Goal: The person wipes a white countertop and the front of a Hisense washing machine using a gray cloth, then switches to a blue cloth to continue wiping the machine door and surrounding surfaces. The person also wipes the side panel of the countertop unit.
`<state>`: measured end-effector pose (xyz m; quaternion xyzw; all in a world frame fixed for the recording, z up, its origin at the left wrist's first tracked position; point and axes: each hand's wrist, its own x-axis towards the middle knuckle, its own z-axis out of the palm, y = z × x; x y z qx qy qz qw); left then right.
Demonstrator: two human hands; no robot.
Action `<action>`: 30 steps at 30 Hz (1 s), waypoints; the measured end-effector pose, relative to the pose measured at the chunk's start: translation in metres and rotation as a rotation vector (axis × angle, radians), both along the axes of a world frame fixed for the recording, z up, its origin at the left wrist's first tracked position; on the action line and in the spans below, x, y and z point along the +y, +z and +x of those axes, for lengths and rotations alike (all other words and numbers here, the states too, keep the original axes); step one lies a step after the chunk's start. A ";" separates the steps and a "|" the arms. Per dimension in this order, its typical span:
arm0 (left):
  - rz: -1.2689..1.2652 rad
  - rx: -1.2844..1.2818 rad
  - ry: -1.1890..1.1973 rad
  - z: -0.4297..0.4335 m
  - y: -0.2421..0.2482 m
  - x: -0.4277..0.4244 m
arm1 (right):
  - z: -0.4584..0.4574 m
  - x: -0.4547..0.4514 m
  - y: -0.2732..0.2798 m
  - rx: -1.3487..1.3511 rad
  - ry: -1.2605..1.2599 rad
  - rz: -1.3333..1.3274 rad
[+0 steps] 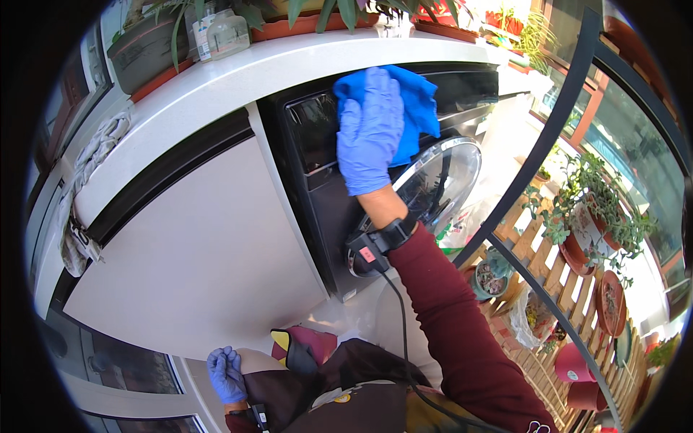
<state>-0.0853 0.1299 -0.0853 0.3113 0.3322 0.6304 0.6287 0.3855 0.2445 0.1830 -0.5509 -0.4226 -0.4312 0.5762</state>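
My right hand, in a blue-violet glove, lies flat with its fingers extended on a blue cloth. The cloth is spread against the glossy black upper front panel of a front-loading washing machine, beneath the white countertop. Its round glass door stands ajar below the cloth, partly behind my wrist. My left hand, gloved alike, rests low at the left beside my knee with its fingers curled; nothing shows in it.
Potted plants and a glass jar line the white countertop. A light cabinet door is left of the machine. A grey-white rag hangs at the counter's left end. To the right, a dark metal frame borders slatted wooden shelving with pots.
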 end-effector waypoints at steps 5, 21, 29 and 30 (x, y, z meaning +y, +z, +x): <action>0.022 0.025 -0.008 -0.004 -0.006 0.001 | -0.047 -0.014 -0.019 -0.002 0.298 0.046; 0.043 0.066 -0.022 -0.026 -0.016 -0.001 | 0.009 -0.132 -0.108 0.502 0.670 0.302; 0.046 0.091 -0.036 -0.017 -0.012 -0.001 | 0.057 -0.068 -0.133 0.201 0.163 -0.244; -0.018 0.124 0.027 -0.017 -0.011 -0.001 | 0.061 -0.067 -0.134 0.216 0.167 -0.243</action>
